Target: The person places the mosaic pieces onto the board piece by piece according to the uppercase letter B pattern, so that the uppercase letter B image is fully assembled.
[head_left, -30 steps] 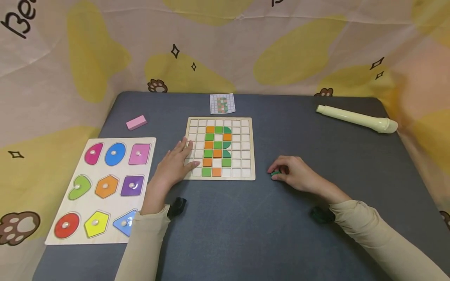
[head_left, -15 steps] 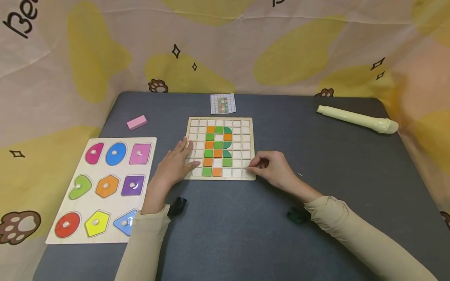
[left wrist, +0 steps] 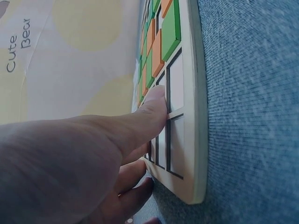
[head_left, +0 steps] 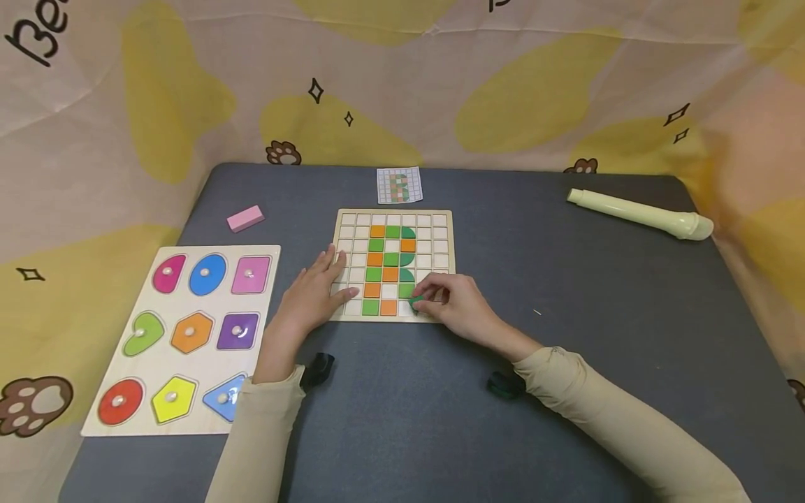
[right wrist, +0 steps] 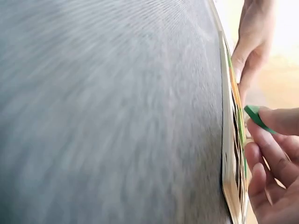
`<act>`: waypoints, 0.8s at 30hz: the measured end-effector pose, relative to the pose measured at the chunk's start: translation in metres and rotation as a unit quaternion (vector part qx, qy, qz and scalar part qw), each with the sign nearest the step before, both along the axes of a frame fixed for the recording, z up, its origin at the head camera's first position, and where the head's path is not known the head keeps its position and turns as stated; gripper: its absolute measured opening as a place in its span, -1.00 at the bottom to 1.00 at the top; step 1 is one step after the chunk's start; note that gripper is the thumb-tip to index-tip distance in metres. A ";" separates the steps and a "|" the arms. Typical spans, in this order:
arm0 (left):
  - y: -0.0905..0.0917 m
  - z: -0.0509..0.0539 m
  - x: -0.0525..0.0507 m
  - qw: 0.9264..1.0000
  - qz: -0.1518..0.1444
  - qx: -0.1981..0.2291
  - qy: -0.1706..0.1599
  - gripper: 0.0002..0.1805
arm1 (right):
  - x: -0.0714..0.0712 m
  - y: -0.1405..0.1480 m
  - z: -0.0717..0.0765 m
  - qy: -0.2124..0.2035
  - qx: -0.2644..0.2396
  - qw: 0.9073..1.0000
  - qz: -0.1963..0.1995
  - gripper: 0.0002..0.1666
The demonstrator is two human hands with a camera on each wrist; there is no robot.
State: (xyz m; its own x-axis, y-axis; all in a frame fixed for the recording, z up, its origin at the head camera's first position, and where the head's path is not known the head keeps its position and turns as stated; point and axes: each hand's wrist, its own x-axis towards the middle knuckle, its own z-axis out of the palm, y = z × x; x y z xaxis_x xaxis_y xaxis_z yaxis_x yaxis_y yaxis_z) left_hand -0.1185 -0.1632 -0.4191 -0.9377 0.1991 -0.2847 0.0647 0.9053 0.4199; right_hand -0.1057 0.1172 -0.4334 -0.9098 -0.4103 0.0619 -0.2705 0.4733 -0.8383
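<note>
In the head view my right hand (head_left: 462, 304) pinches a dark green tile (head_left: 415, 303) between thumb and fingertips. It is over the lower right part of a wooden grid board (head_left: 440, 264), at the bottom row. The right wrist view has the same tile (right wrist: 254, 116) tilted at the fingertips, apart from the board. My left hand (head_left: 308, 300) rests on the board's left edge, fingers straight, and its thumb (left wrist: 156, 100) lies on bare squares. Orange, light green and dark green tiles (head_left: 407, 259) fill several squares in the middle columns. My right fingers hide some lower right squares.
A printed pattern card (head_left: 399, 185) lies behind the board. At left is a shape puzzle (head_left: 195, 370) with knobbed pieces, partly under my left sleeve. A pink block (head_left: 245, 219) lies behind it. At the far right lies a pale yellow stick with a rounded end (head_left: 641, 213).
My right hand has moved left with the dark green tile, from the table right of the board to over its bottom row. My left hand has stayed in place.
</note>
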 end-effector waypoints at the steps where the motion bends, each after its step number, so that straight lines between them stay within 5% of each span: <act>1: 0.000 0.000 0.000 1.000 0.000 0.000 0.000 -0.11 | 0.000 -0.003 0.000 -0.001 0.000 1.000 -0.007 -0.90; 24: 0.001 0.004 0.001 1.000 -0.007 0.002 0.013 -0.13 | -0.005 -0.022 -0.007 0.031 0.093 0.993 -0.059 -0.69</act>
State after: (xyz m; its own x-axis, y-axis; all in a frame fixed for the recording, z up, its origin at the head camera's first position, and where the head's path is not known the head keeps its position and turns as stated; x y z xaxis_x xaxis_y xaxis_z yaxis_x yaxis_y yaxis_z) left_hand -0.1170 -0.1617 -0.4153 -0.9418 0.2128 -0.2601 0.0875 0.9026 0.4215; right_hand -0.1110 0.0950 -0.4401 -0.9490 -0.3110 0.0516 -0.2519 0.6497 -0.7173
